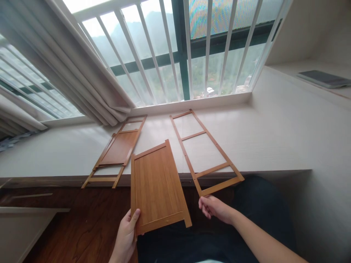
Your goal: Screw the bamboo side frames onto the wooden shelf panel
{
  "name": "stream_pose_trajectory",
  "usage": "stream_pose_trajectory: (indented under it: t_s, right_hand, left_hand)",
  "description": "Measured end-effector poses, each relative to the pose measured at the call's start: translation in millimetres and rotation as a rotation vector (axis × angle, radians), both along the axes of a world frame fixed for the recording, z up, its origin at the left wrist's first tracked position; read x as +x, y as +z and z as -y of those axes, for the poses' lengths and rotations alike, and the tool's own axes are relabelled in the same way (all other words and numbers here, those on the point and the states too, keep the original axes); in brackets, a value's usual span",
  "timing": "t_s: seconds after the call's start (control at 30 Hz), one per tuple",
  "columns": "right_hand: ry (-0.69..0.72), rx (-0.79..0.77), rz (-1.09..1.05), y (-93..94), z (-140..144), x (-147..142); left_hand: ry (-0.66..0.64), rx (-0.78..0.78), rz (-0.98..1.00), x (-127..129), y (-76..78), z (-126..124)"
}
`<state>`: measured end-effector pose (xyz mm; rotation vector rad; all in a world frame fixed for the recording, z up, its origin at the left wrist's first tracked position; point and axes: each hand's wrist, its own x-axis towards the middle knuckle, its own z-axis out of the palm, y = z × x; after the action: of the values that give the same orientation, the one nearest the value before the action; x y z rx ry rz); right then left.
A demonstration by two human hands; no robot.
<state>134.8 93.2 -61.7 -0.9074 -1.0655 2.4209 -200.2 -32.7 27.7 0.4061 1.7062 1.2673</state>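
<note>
On the white ledge [274,146] below the window bars [142,33] lie two slim wooden frames, with a wooden panel [157,186] held up between them, nearer the person. The panel is flat, nearly rectangular and honey-brown, its grain running lengthwise; narrow raised strips edge it, and its right side juts past the corners in short, squared stubs. The right-hand frame [212,170] is an open ladder shape, with thin rails dotted with small holes and joined by plain crosspieces. The left-hand frame [119,148] has a smooth, shinier reddish-brown board across its middle. Both frames' near ends overhang the ledge, above a dark, glossy wood-grain floor [79,223]. A soft grey curtain [74,62] falls in deep folds at the left.

The left hand [126,228] is clamped on the panel's lower left corner, thumb flat on the front face and fingers mostly hidden behind, tilting it. The right hand [212,209] reaches in from the lower right, forearm slanting, thumb and forefinger pinched together on the open frame's near left corner, the other fingers curled loosely beneath.
</note>
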Motion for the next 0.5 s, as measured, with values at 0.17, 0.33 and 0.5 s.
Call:
stream_pose_trajectory:
  t_s: [0.17, 0.33, 0.5]
  right_hand:
    - [0.059, 0.042, -0.06, 28.6, 13.6, -0.9]
    - [-0.205, -0.115, -0.124, 44.3, 18.5, 9.5]
    - [-0.448, -0.172, -0.235, 50.1, 23.9, 28.8]
  left_hand:
    - [-0.032, 0.095, 0.129, 46.3, 8.7, -23.1]
    - [-0.13, 0.149, 0.125, 87.3, 11.5, -50.8]
    - [-0.221, 0.092, 0.096, 117.4, -0.3, -72.3]
